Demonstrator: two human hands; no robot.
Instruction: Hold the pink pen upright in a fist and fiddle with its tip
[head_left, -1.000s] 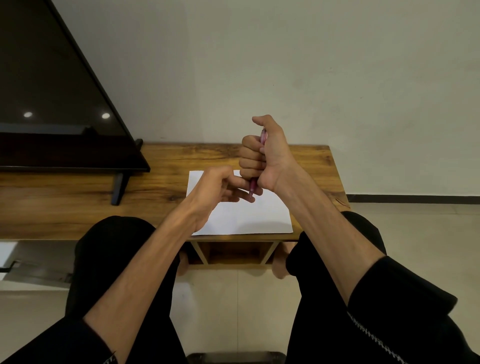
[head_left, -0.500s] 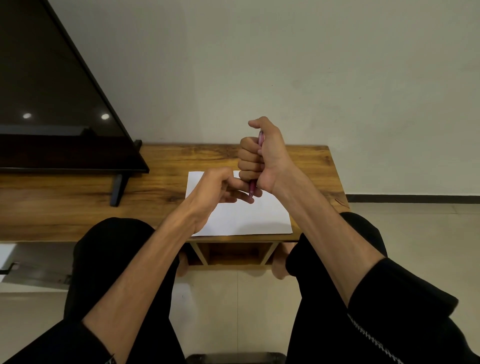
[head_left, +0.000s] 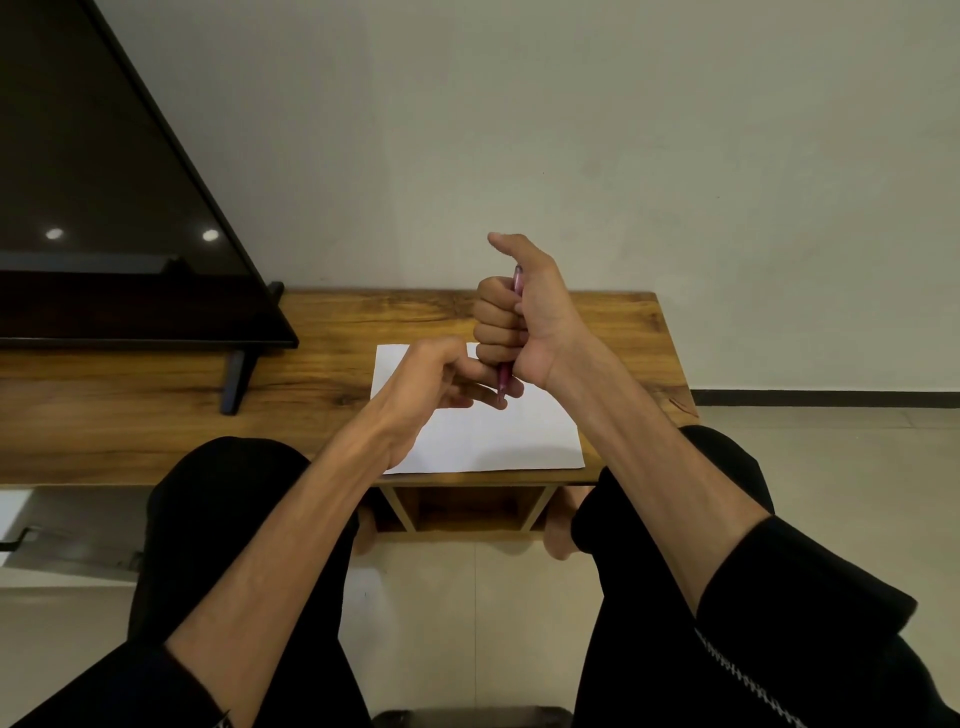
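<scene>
My right hand (head_left: 522, 319) is raised above the table with its fingers wrapped round a pink pen (head_left: 503, 379) held nearly upright; the thumb sticks up free. Just below it my left hand (head_left: 434, 382) reaches in, and its fingertips pinch the pen's lower end. Most of the pen's barrel is hidden inside the right fist. Under both hands a blank white sheet of paper (head_left: 498, 441) lies flat on the wooden table (head_left: 156, 421), near its front edge.
A dark TV screen (head_left: 104, 208) on a black stand (head_left: 236, 379) fills the table's left part. A pale wall rises behind. My knees in black trousers press close to the table's front edge, with tiled floor (head_left: 467, 623) below.
Both hands stay together on the pen and have barely shifted. The right fist has sunk a little toward the paper.
</scene>
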